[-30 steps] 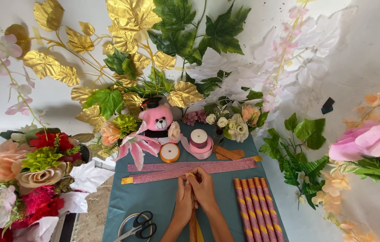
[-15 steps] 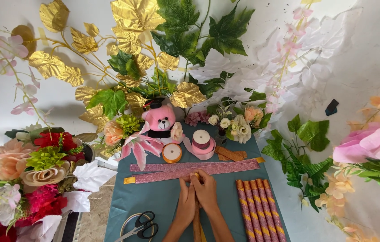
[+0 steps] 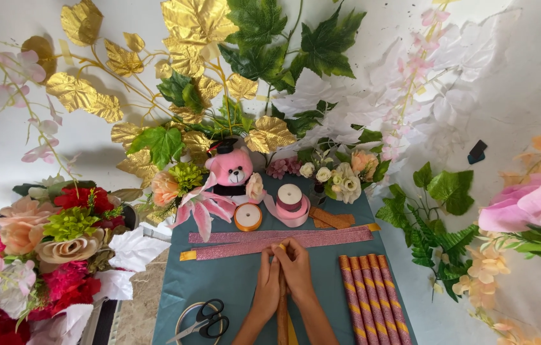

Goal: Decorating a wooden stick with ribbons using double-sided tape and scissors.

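Pinching the narrow gold ribbon strip (image 3: pixel 282 306) between both thumbs, the left hand (image 3: pixel 268 281) and right hand (image 3: pixel 297 271) should keep it flat against the teal table (image 3: pixel 219 281) below the pink glitter strips (image 3: pixel 283 241).

Scissors (image 3: pixel 206 317) left of hands (image 3: pixel 283 271)

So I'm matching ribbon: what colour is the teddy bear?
Pink, the teddy bear wearing a dark cap; head view.
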